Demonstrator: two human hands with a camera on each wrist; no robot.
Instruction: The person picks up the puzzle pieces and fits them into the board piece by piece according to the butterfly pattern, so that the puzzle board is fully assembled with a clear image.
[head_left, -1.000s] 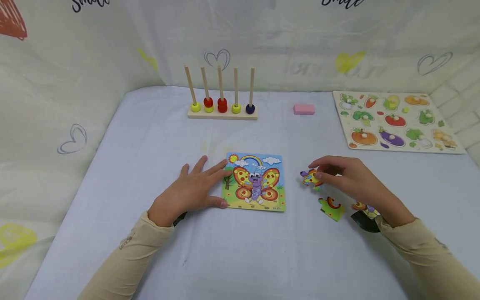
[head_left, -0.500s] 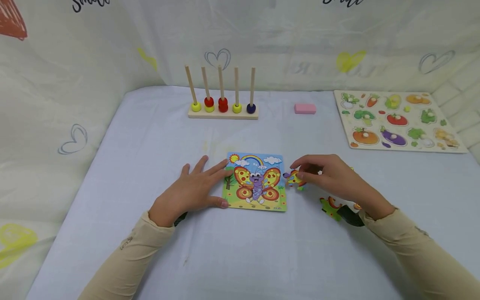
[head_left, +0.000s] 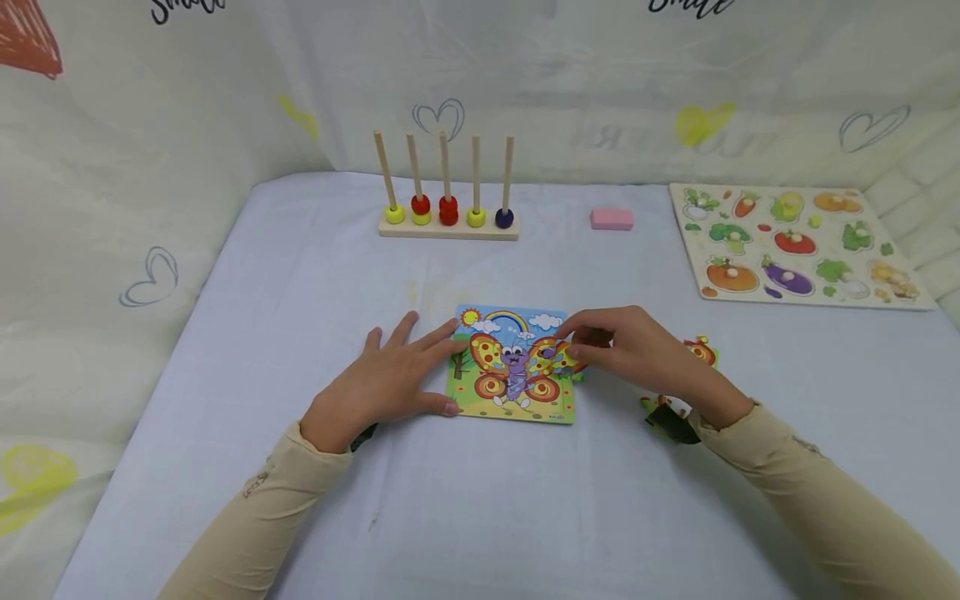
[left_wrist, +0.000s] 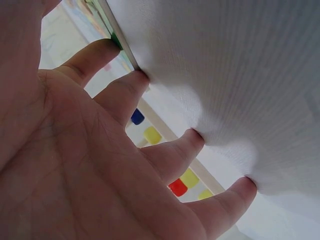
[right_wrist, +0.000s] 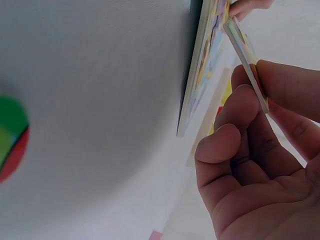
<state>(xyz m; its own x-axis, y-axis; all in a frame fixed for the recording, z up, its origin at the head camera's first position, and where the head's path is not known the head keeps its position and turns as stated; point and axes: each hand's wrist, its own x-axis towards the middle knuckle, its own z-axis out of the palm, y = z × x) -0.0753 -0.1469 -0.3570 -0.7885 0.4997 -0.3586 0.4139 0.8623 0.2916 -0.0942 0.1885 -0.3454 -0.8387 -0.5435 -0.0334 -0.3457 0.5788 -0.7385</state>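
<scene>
Remotely, I see a butterfly puzzle (head_left: 515, 379) lying flat mid-tabletop (head_left: 480, 508). The person's two hands are apart: the left hand (head_left: 386, 379) spreads its fingers, some touching the puzzle's left edge, while the right hand (head_left: 633, 350) pinches a bright piece (head_left: 567, 362) between thumb and fingertips, tilted over the puzzle's right edge. I cannot tell whether its tip touches. Near the right wrist lie a far loose piece (head_left: 703, 350) and a partly hidden near one (head_left: 656, 408). Behind, left to right: abacus (head_left: 450, 232), pink block (head_left: 612, 220), vegetable board (head_left: 761, 244).
</scene>
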